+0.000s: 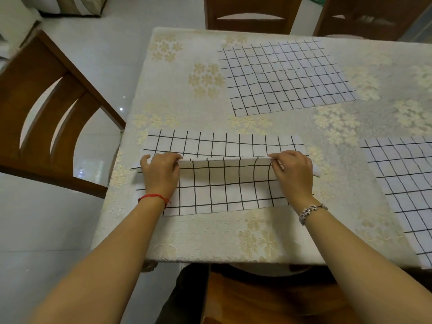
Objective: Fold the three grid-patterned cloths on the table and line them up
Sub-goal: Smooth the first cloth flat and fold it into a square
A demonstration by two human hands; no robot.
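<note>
White cloth with a black grid, the near cloth (224, 183), lies at six o'clock on the table (210, 239), close to the edge where the person sits; its near part is doubled over itself, crease toward six o'clock, free edge toward twelve; a flat strip of the same cloth shows beyond that edge, and small corners of the lower layer stick out at nine and three o'clock. Left hand (161, 175), at the nine o'clock end of the free edge, grips it with curled fingers, thumb stretched outward; a red string bracelet (154, 197) circles the wrist. Right hand (294, 171), at the three o'clock end, pinches the same edge between thumb and fingertips; a beaded bracelet (312, 210) sits on that wrist. The held edge sags a little between the two hands and stands slightly off the layer beneath.

The far cloth (285, 76) lies unfolded and flat at twelve to one o'clock, well apart from the near one, its sides skewed against the table edge; the right cloth (406, 183) lies unfolded at three to four o'clock, cut by the frame, one corner hanging over the table's near edge. The table carries a cream cover with pale gold flower clusters. A wooden chair (46, 118) stands at nine o'clock beside the table; a second chair (252, 12) is at twelve o'clock, and a third chair (364, 17) at one o'clock; the floor is pale and glossy.
</note>
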